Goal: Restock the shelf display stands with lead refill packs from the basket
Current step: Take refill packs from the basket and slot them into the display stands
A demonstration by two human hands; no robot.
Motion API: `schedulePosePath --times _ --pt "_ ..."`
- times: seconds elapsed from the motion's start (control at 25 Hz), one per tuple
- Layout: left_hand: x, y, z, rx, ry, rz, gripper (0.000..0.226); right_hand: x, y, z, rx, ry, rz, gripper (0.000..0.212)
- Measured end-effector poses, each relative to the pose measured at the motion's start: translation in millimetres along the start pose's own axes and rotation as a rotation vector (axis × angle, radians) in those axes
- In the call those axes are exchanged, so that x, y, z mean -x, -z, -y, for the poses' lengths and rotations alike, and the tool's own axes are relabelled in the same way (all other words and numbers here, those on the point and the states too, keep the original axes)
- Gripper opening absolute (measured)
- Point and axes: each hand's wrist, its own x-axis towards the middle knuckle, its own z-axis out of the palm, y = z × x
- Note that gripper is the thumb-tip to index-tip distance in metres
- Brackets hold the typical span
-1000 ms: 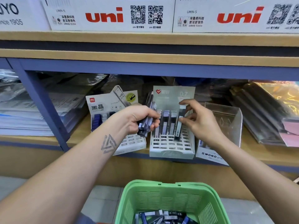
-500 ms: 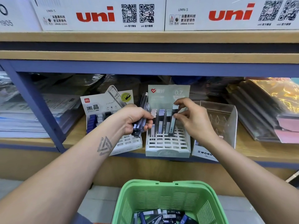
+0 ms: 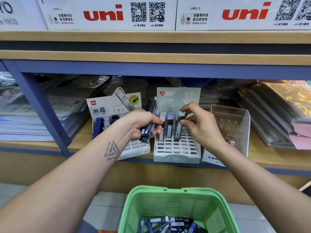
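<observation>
My left hand (image 3: 143, 125) grips a bundle of dark lead refill packs (image 3: 151, 121) in front of the shelf. My right hand (image 3: 200, 126) pinches the top of one refill pack (image 3: 179, 126) standing in the back right slots of the pale green 0.7 display stand (image 3: 176, 148). Several other packs stand in that stand's back rows. To its left sits a white 0.5 display stand (image 3: 107, 108), partly hidden by my left forearm, with blue and grey packs in it. A green basket (image 3: 175, 202) below holds several more packs.
A clear acrylic Mono stand (image 3: 235, 125) sits right of the green stand. Stacked paper lies at the left behind a blue upright post (image 3: 40, 106); plastic folders lie at the right. White uni boxes (image 3: 107, 14) fill the shelf above.
My right hand has shifted slightly along the pack in the 0.7 stand, fingers now pinching its top. The left hand still holds its bundle in the same place.
</observation>
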Motion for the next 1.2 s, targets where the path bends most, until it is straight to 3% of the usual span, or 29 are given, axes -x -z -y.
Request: schedulePosePath --times 0.28,0.48,0.72,0.88,1.0,1.12,1.2 --pt "1.4 0.3 0.6 -0.001 -0.009 0.0 0.011 0.1 -1.9 -3.8 -0.006 0.0 0.012 0.024" --pt "-0.5 0.4 1.1 -0.006 -0.018 -0.006 0.008 -3.3 -10.2 -12.9 0.208 0.195 -0.037 0.017" --pt "-0.9 1.1 3.0 -0.008 -0.007 0.017 0.009 -2.7 -9.6 -11.7 0.369 0.202 -0.052 0.01" --pt "2.2 1.6 3.3 0.003 0.017 0.112 0.011 -1.4 -6.5 -3.0 0.445 0.177 -0.051 0.018" --pt "5.4 2.8 3.1 0.016 0.043 0.215 0.009 -5.2 -5.1 14.2 0.219 0.049 -0.076 0.025" --pt "9.9 2.3 5.5 0.009 0.041 0.289 0.009 -8.9 -10.2 34.0 -0.286 -0.291 0.119 0.025" --pt "13.4 0.7 7.7 -0.006 0.027 0.326 0.007 -8.1 -14.3 36.7 -0.391 -0.362 0.158 0.014"
